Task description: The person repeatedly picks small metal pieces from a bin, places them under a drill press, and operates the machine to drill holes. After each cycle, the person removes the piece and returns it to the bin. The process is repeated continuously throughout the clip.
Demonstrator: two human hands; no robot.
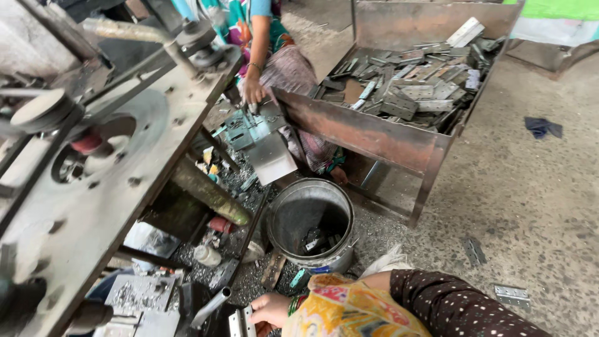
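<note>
Looking down from the head camera: one hand of the wearer (269, 308) shows at the bottom edge, beside a yellow patterned cloth and a dark dotted sleeve (458, 307). Which hand it is cannot be told from this view; by position it appears to be the left. Its fingers curl around a small flat grey metal hinge plate (240, 323), gripped upright at the frame's bottom edge. The other hand is out of view.

Just left of the plate, a short grey metal tube (211, 306) slants upward. Above the hand stands a round dark metal bucket (311, 226), with a few small metal pieces lying at its bottom.

Left half of frame: a large grey steel machine plate (106, 187) with bolt holes and a round opening, tilted across the view.

Upper centre: a co-worker in colourful clothing sits on the floor; that person's hand (253, 92) rests on a stack of bright sheet-metal pieces (259, 140).

Upper right: a rusty brown steel bin (368, 134) filled with grey hinge plates.

On the concrete floor to the right: two loose hinge plates (510, 294), well apart from the hand, and a dark blue rag (543, 127).
</note>
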